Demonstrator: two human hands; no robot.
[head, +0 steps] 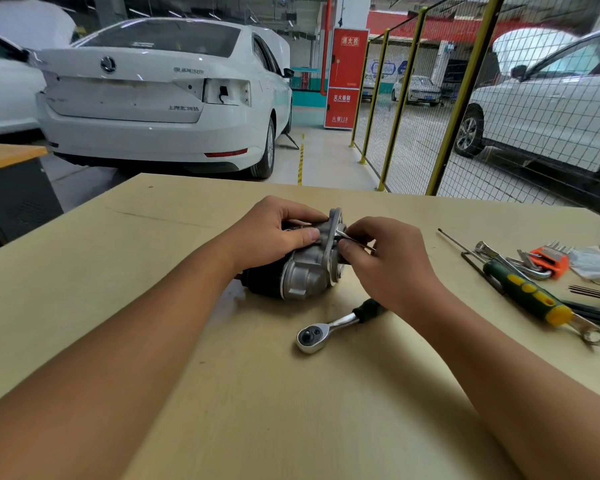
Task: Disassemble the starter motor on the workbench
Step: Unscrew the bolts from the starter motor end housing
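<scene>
motor: we see the starter motor lying on its side at the middle of the bench.
left hand: we grip the motor's far top.
right hand: we pinch a thin metal tool at the motor's flange.
ratchet: lies just near of the motor.
right: screwdriver, hex keys.

— What is the person wearing?
— Nothing shows on either forearm: no sleeves, gloves or watch. The left hand and right hand are bare (nails cut short).
</scene>
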